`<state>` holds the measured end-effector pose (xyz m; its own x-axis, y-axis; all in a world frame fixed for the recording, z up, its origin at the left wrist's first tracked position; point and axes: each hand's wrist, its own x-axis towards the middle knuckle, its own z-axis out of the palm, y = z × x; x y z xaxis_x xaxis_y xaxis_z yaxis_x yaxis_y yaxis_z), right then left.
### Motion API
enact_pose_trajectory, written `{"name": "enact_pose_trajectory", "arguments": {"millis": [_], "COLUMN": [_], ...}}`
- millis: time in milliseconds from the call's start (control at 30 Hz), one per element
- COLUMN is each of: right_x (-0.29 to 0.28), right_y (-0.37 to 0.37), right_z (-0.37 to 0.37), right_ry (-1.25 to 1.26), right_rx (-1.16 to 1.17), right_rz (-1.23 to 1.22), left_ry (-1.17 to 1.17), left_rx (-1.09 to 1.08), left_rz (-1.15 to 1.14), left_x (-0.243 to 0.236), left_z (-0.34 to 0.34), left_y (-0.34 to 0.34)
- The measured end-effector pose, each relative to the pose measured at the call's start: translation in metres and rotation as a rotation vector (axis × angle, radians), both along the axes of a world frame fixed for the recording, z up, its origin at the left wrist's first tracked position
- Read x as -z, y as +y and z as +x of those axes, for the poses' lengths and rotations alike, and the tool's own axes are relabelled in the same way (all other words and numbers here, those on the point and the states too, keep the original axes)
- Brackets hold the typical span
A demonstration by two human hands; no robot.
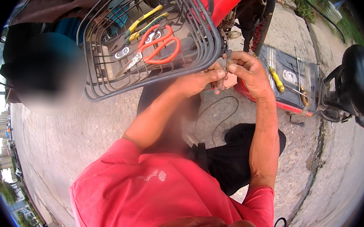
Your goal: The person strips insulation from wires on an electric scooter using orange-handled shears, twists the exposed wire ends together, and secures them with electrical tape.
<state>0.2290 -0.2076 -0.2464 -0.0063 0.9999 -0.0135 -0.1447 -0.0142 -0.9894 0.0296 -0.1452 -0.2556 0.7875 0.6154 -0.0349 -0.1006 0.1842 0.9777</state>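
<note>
Just beyond the rim of a black wire basket (150,82), my two hands meet. A thin dark wire (228,57) runs between their fingers. My left hand (197,81) pinches its lower part, with the thumb on top. Close beside it, my right hand (252,74) grips the wire between thumb and bent forefinger. The wire's far end is lost among the parts of a red vehicle body (225,2). In the basket lie red-handled scissors (159,44) and yellow-handled pliers (143,20).
To the right, a dark box with a red base (287,62) carries a yellow-handled screwdriver (276,79) and other thin tools. A black seat (354,70) stands at far right. Below my hands, a loose black cable (228,116) curls on the concrete. Another person (50,70) is at the left.
</note>
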Motion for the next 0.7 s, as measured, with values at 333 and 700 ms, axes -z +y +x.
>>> {"name": "enact_pose_trajectory", "arguments": {"millis": [333,700], "right_x": [0.003,0.000], "right_y": [0.001,0.002], "right_z": [0.006,0.002], "right_ry": [0.065,0.087], "right_rx": [-0.027,-0.049], "right_rz": [0.011,-0.022], "left_ry": [-0.184,-0.338], "left_rx": [-0.037,0.120], "left_rz": [-0.124,-0.183], "left_x": [0.005,0.008], "left_z": [-0.003,0.000], "left_y": [0.005,0.005]}}
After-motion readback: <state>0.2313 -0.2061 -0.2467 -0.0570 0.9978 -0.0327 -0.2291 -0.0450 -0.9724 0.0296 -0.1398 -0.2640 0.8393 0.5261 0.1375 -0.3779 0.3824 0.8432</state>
